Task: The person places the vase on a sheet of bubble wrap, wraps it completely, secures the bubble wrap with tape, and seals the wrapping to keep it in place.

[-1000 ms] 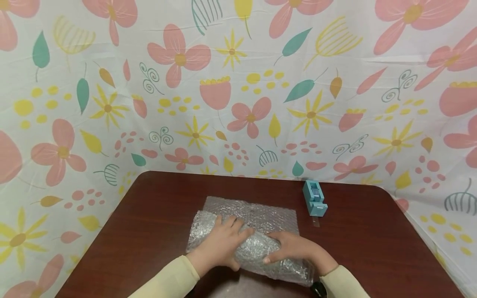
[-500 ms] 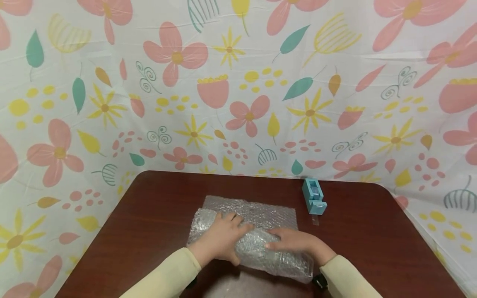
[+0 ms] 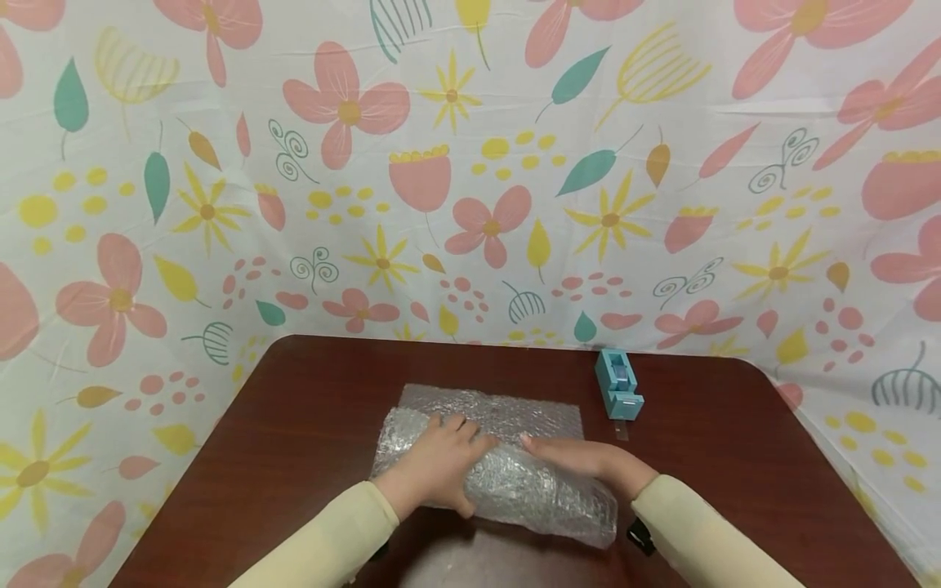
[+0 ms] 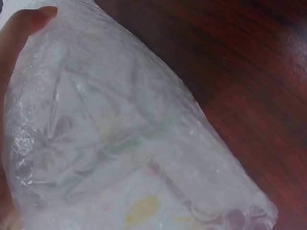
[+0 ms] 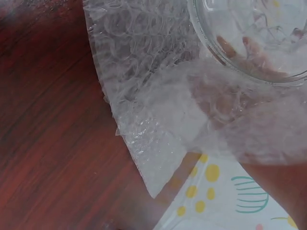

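A bubble-wrapped glass point(image 3: 515, 494) lies as a slanted roll across the middle of the table, its flat bubble wrap point(image 3: 515, 410) spreading out behind it. In the right wrist view, a clear glass rim point(image 5: 205, 40) shows at the roll's end. My left hand point(image 3: 437, 464) grips the roll's left part, fingers over the top and thumb on the near side. The left wrist view has a fingertip point(image 4: 45, 13) against the wrap point(image 4: 110, 143). Along the far side of the roll's right half lies my right hand point(image 3: 588, 459), fingers straight and touching the wrap.
A light-blue tape dispenser point(image 3: 619, 384) stands at the back right of the dark wooden table point(image 3: 323, 384), a short strip of tape point(image 3: 622, 429) sticking out in front. Floral-patterned cloth point(image 3: 470, 204) hangs behind the table.
My right hand has shifted from gripping the roll's right part to its far side, with fingers straightened. The left hand keeps its hold, and the roll has barely moved.
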Demonstrator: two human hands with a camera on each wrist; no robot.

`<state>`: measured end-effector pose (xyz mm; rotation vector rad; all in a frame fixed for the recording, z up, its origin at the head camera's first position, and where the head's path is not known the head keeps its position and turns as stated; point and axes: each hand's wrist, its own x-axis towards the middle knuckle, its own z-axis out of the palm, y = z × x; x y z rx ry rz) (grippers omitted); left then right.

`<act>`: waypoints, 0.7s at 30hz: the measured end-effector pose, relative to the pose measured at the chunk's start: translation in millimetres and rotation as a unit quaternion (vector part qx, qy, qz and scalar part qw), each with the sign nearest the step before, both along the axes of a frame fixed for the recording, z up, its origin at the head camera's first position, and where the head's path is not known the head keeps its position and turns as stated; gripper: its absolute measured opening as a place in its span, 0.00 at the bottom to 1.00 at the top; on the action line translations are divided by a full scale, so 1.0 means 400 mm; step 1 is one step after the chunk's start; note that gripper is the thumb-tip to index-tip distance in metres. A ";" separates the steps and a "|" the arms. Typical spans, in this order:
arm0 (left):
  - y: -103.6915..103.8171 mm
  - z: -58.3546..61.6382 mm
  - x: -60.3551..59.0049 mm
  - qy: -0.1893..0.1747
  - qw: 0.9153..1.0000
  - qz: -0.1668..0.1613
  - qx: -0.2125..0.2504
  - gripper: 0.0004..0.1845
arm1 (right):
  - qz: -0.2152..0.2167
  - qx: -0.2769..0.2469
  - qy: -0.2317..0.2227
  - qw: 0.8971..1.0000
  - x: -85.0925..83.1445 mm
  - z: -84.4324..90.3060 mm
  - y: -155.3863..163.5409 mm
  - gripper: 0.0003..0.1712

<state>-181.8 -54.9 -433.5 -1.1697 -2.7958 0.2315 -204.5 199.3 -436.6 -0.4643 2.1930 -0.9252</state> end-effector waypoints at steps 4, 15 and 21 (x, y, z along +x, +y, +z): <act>-0.002 0.003 -0.001 0.004 1.000 -0.005 0.002 0.53 | 0.001 0.016 0.013 1.000 -0.007 0.003 -0.003 0.45; 0.003 0.003 -0.025 -0.024 1.000 -0.005 -0.003 0.54 | 0.014 0.031 0.016 0.999 -0.036 0.037 0.012 0.49; 0.009 0.018 -0.043 -0.052 0.998 0.002 -0.019 0.51 | -0.020 0.005 0.007 1.000 -0.054 0.027 0.021 0.45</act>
